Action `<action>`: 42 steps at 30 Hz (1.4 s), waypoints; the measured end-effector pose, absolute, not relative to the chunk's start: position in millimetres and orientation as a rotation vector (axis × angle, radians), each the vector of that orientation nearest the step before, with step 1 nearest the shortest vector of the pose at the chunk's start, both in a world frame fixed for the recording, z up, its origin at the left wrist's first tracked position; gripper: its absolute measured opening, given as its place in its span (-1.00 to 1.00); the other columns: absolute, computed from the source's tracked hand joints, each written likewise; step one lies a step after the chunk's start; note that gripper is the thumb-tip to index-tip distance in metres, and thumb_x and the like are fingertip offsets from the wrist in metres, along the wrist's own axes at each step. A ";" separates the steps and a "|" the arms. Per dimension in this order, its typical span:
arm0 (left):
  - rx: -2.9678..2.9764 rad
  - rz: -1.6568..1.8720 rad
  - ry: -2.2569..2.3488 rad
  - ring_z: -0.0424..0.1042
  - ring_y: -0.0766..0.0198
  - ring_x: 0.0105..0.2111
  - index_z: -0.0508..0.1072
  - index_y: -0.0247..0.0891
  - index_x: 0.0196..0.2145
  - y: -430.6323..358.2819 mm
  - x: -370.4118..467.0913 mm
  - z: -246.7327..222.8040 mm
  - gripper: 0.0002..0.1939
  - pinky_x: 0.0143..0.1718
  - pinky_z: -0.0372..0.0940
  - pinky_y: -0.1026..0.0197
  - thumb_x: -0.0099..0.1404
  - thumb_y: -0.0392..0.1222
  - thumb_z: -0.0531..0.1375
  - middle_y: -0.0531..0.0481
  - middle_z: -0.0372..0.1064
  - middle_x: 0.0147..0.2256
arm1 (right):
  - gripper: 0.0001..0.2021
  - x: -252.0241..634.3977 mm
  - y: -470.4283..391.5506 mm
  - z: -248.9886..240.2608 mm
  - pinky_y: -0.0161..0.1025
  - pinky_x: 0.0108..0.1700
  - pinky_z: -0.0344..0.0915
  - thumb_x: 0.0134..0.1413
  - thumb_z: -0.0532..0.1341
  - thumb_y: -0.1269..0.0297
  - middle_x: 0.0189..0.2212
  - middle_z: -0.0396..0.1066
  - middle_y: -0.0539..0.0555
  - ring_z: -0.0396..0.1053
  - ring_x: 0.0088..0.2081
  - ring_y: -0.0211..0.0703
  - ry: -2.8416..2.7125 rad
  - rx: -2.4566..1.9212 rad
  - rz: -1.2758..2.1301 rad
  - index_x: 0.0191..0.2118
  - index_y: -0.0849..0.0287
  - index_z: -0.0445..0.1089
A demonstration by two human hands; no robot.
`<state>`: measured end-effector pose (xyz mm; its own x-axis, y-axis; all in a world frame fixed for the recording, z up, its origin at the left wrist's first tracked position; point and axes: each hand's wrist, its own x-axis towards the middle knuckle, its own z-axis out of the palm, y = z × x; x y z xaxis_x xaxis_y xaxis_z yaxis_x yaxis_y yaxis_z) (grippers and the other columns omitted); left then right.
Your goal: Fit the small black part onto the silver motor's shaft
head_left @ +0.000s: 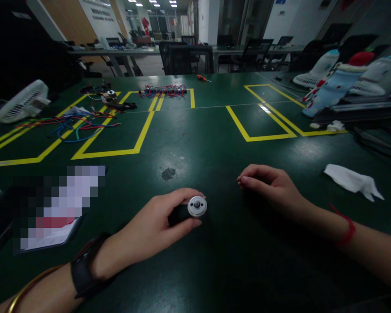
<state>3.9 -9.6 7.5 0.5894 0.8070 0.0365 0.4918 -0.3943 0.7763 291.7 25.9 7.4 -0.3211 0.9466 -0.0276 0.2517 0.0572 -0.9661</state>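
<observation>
A small electric motor (197, 206) with a round silver face, a central shaft and two dark holes is gripped between the thumb and fingers of my left hand (161, 224). Its silver face points up toward me; its lower part is hidden. To the right, apart from the motor, my right hand (273, 184) hovers above the green table (221, 269) with thumb and fingertips pinched together. Whatever is in that pinch, if anything, is too small to make out.
A crumpled white tissue (353, 180) lies right of my right hand. Loose coloured wires (84, 126) and a white fan (22, 102) are at left. A wire bundle (163, 90) and an orange screwdriver (201, 78) lie farther back. A snowman-like figure (332, 87) stands at right.
</observation>
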 end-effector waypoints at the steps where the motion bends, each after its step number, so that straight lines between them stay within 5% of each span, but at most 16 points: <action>1: 2.070 0.534 1.027 0.40 0.19 -0.01 0.30 -0.07 0.10 -9.7 4.0 7.4 -0.61 0.02 0.30 0.17 0.34 -0.20 0.21 0.05 0.38 0.03 | -0.85 291.4 25.4 7.8 -0.28 -0.32 0.29 0.12 0.28 0.15 -0.37 0.44 -0.01 0.37 -0.35 -0.22 -1.671 -1.215 1.299 -0.28 0.11 0.47; 20: 2.075 0.538 1.024 0.40 0.22 -0.01 0.29 -0.06 0.09 -9.8 3.2 6.6 -0.61 0.02 0.29 0.20 0.34 -0.21 0.22 0.08 0.39 0.03 | -0.85 289.8 23.9 7.7 -0.29 -0.32 0.28 0.18 0.24 0.14 -0.37 0.43 -0.02 0.36 -0.34 -0.24 -1.796 -1.232 1.217 -0.25 0.10 0.46; 32: 2.095 0.544 1.040 0.41 0.24 -0.02 0.30 -0.06 0.08 -10.5 3.7 7.0 -0.63 0.01 0.29 0.23 0.33 -0.19 0.22 0.10 0.39 0.01 | -0.88 278.7 26.1 10.1 -0.21 -0.16 0.35 0.20 0.20 0.35 -0.25 0.43 0.08 0.39 -0.22 -0.18 -2.336 -1.052 0.858 -0.18 0.20 0.47; 38: 2.114 0.577 1.018 0.43 0.25 -0.10 0.29 -0.04 0.07 -10.3 3.6 3.9 -0.62 -0.09 0.31 0.25 0.33 -0.21 0.23 0.11 0.41 -0.05 | -0.80 251.7 16.4 32.3 -0.21 -0.01 0.33 0.18 0.23 0.37 -0.05 0.35 0.16 0.37 -0.06 -0.16 -2.359 -0.792 0.735 -0.09 0.21 0.48; 42: 2.111 0.592 1.005 0.45 0.25 -0.14 0.31 -0.06 0.04 -10.1 3.8 2.3 -0.67 -0.15 0.31 0.26 0.34 -0.21 0.22 0.09 0.41 -0.06 | -0.82 234.5 13.5 40.5 -0.12 -0.05 0.34 0.18 0.23 0.31 0.06 0.30 0.16 0.39 -0.15 -0.14 -2.411 -0.762 0.608 -0.12 0.14 0.52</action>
<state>3.8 -10.1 2.3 0.5920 0.8001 0.0969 0.4726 -0.4420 0.7624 234.5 13.5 40.5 -0.6977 0.6249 0.3503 0.3841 0.7391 -0.5533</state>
